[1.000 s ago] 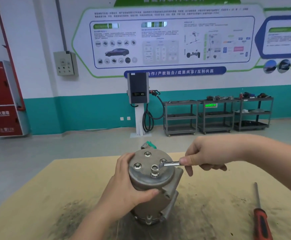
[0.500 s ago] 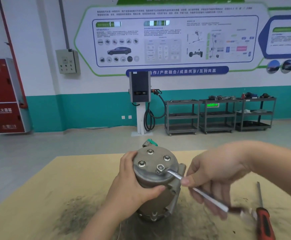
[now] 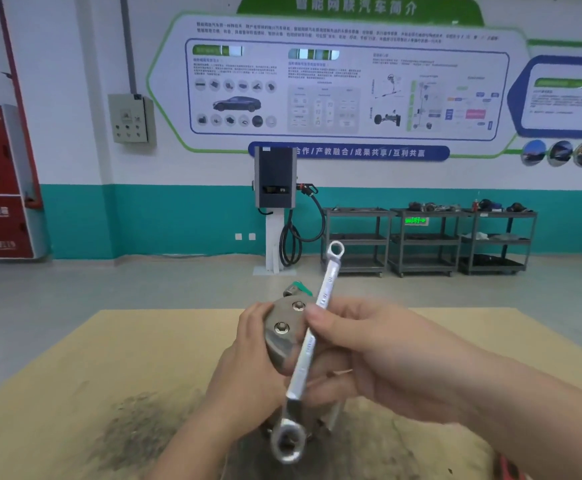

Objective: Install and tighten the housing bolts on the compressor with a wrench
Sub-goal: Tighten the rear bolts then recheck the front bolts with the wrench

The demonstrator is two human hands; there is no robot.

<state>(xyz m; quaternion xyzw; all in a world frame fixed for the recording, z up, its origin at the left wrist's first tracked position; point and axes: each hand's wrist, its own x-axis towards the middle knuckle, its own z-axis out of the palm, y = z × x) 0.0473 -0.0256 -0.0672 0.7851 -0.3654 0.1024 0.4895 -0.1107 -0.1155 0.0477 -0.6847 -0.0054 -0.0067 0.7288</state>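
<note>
Standing on the tan desk (image 3: 144, 358), the compressor (image 3: 284, 336) is gripped around its side by the left hand (image 3: 248, 368). A double ring wrench (image 3: 308, 348) is pinched mid-shaft by the right hand (image 3: 386, 362), held steeply before two visible housing bolts (image 3: 281, 328).

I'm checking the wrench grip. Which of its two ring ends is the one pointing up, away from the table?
The far ring end, seen against the floor and carts above the right hand. The other ring end hangs low, near the table, and looks larger and blurred.
</note>
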